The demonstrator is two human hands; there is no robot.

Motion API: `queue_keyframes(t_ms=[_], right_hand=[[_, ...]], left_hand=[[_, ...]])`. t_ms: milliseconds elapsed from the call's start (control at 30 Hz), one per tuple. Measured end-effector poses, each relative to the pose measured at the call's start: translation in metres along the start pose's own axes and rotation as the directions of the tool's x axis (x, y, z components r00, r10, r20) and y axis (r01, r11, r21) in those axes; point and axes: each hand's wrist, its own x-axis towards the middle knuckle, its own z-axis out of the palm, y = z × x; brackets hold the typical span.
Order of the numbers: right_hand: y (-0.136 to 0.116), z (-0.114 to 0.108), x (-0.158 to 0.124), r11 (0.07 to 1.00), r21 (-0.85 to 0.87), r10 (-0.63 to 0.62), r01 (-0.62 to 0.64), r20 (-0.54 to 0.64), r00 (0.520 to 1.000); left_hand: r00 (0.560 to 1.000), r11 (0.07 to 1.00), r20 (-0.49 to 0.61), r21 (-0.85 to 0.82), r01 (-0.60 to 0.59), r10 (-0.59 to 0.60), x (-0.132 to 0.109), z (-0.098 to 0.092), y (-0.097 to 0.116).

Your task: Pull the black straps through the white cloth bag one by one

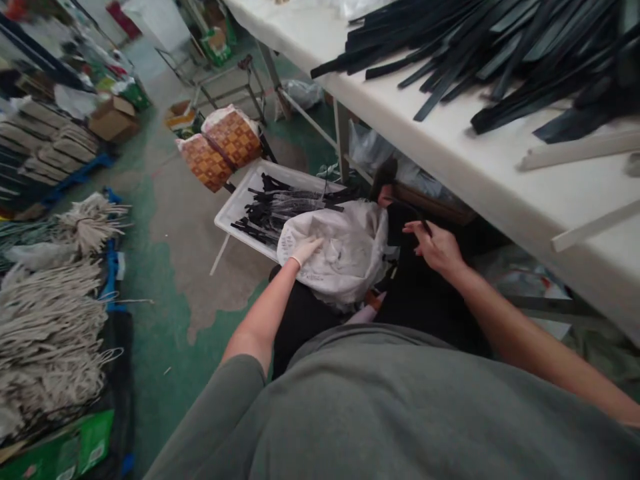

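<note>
My left hand (pixel 305 250) wears a white glove and rests on a crumpled white plastic bag (pixel 345 250) lying across my lap. Its fingers curl into the bag's plastic. My right hand (pixel 434 245) is bare and hovers over my dark-trousered right knee, fingers bent around a thin black strip (pixel 417 213) that runs up from the fingertips. Just beyond the bag, a white tray (pixel 235 203) on the floor holds several black strips (pixel 280 207).
A white table (pixel 450 153) runs along the right, heaped with long black strips (pixel 500 53). Two orange patterned bags (pixel 220 147) stand past the tray. Bundles of pale cord (pixel 50 313) fill the left floor. Cardboard boxes (pixel 113 117) and stacked goods sit further back.
</note>
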Motion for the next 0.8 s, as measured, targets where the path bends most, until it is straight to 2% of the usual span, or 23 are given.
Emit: queue_keyframes(t_ms=[100, 167, 233, 333, 433, 533, 600, 700, 800], right_hand=[[0.015, 0.007, -0.028, 0.999, -0.043, 0.000, 0.001, 0.029, 1.000], [0.017, 0.009, -0.030, 1.000, -0.020, -0.010, 0.010, 0.015, 1.000], [0.016, 0.010, -0.025, 0.999, 0.048, 0.005, -0.005, -0.009, 1.000], [0.013, 0.009, -0.016, 0.993, 0.120, 0.018, -0.015, -0.026, 0.999], [0.012, 0.009, -0.015, 0.990, 0.138, 0.018, -0.013, -0.032, 0.999], [0.012, 0.011, -0.017, 0.992, 0.125, 0.021, -0.015, -0.045, 0.999], [0.012, 0.012, -0.017, 0.995, 0.103, 0.022, -0.016, -0.051, 0.998], [0.013, 0.011, -0.015, 0.998, 0.056, 0.039, -0.036, -0.051, 0.998], [0.010, 0.011, -0.013, 0.989, 0.126, 0.082, -0.076, -0.041, 0.996]], left_hand=[[0.999, 0.964, -0.032, 0.264, 0.000, 0.009, -0.006, 0.048, -0.019], [0.999, 0.880, -0.045, 0.475, 0.004, 0.020, -0.005, 0.064, -0.025], [0.999, 0.811, -0.037, 0.584, 0.026, -0.005, -0.003, 0.068, -0.026], [0.999, 0.785, -0.038, 0.618, 0.042, -0.024, -0.002, 0.058, -0.022], [0.999, 0.775, -0.039, 0.632, 0.011, 0.019, -0.012, 0.036, -0.017], [0.997, 0.752, -0.048, 0.659, -0.019, 0.067, -0.031, 0.011, -0.013], [0.988, 0.731, -0.063, 0.680, -0.062, 0.142, -0.047, -0.005, -0.010], [0.963, 0.700, -0.127, 0.710, -0.078, 0.237, -0.073, -0.022, -0.004], [0.949, 0.758, -0.201, 0.649, -0.058, 0.244, -0.097, -0.032, 0.004]])
